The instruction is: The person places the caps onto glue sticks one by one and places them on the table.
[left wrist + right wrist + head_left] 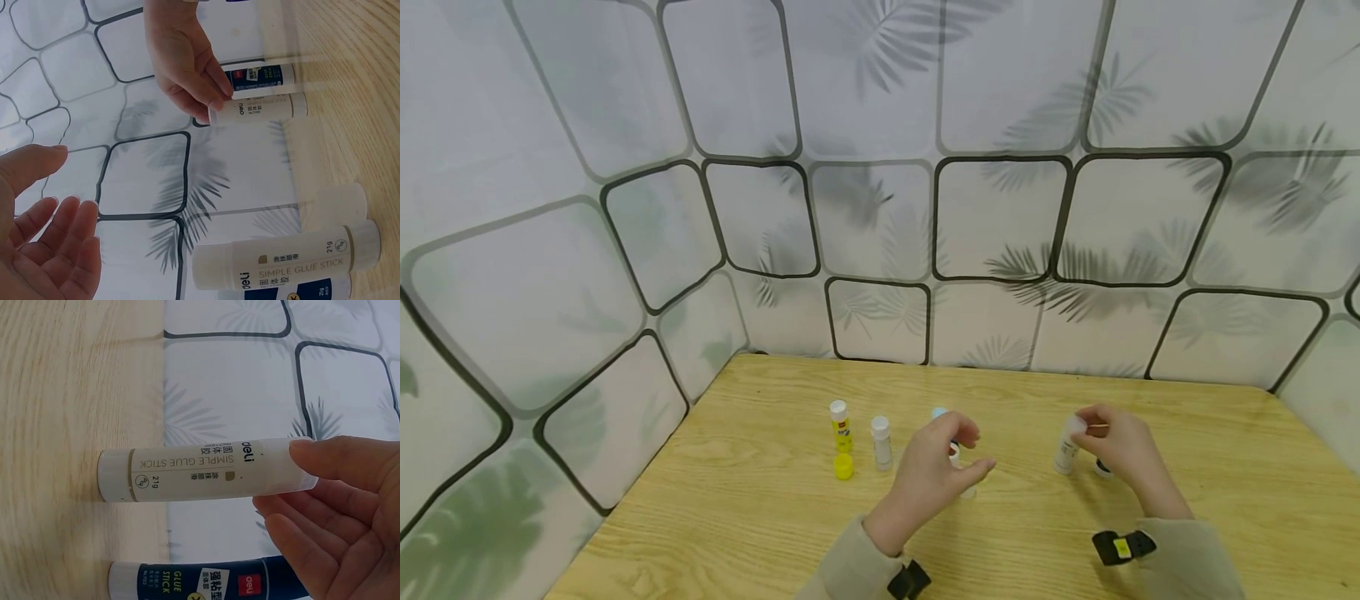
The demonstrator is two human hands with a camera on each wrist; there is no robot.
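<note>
My right hand pinches the top of a white Deli glue stick between thumb and fingers. It stands roughly upright at the table; whether its base touches is hard to tell. Beside it is a navy glue stick, mostly hidden by the hand in the head view. My left hand is held with fingers loosely bent and nothing between them. Near it stand another white glue stick and a navy one, both largely covered by that hand in the head view. A small translucent cylinder is beside them.
Left of my left hand stand a yellow glue stick with a white top and a whitish stick. A yellow cap lies in front of them. Patterned curtain borders the wooden table at the back and left.
</note>
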